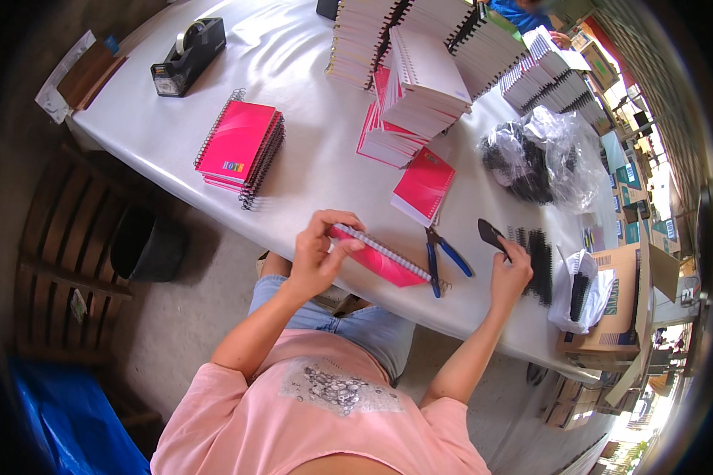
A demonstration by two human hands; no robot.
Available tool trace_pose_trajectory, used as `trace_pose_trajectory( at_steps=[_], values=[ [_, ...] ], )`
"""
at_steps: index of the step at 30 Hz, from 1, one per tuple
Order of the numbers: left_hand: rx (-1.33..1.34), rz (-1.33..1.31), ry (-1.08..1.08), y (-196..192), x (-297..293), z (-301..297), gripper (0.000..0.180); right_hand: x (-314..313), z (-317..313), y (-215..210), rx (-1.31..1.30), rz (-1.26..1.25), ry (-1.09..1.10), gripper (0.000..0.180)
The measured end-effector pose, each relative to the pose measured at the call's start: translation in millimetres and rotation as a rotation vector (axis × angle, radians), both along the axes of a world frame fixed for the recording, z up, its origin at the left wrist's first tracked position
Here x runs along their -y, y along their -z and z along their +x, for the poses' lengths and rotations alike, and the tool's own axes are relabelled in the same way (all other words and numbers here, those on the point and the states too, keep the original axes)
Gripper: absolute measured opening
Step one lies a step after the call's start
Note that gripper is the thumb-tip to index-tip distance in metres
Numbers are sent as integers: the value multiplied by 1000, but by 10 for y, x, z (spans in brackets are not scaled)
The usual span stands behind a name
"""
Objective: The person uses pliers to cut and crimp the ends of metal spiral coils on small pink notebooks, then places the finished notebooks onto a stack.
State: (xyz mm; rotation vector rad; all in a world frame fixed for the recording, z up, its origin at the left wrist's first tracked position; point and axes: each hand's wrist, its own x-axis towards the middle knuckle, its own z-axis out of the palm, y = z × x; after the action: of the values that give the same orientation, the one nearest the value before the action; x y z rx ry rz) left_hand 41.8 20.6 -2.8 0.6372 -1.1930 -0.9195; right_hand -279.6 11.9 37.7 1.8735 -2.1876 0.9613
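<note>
My left hand is closed on one end of a pink spiral notebook, tilted with its coil-bound edge upward, above the table's near edge. A black, flat, pointed object is gripped in my right hand; its exact kind does not show. Between my hands lie blue-handled pliers. Right beside my right hand is a row of loose black spiral coils. Beyond the pliers, a pink-covered set of punched pages rests on the table without a visible coil.
Finished-looking pink notebooks are stacked on the left, near a black tape dispenser. Tall page stacks stand at the back. Plastic bags of coils and a cardboard box are on the right. Another person's blue sleeve shows far off.
</note>
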Motion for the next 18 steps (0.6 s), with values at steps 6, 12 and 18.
trace_pose_trajectory(
  at_steps=[6, 12, 18],
  values=[
    [-176, 179, -83, 44, 69, 71, 26, -154, 491, 1, -52, 134, -25, 48],
    [-69, 260, -140, 116, 71, 127, 24, -372, 887, 456, -347, 227, -92, 49],
    [-18, 202, -188, 113, 33, 140, 26, -509, 919, 366, -296, 183, -196, 48]
  ],
)
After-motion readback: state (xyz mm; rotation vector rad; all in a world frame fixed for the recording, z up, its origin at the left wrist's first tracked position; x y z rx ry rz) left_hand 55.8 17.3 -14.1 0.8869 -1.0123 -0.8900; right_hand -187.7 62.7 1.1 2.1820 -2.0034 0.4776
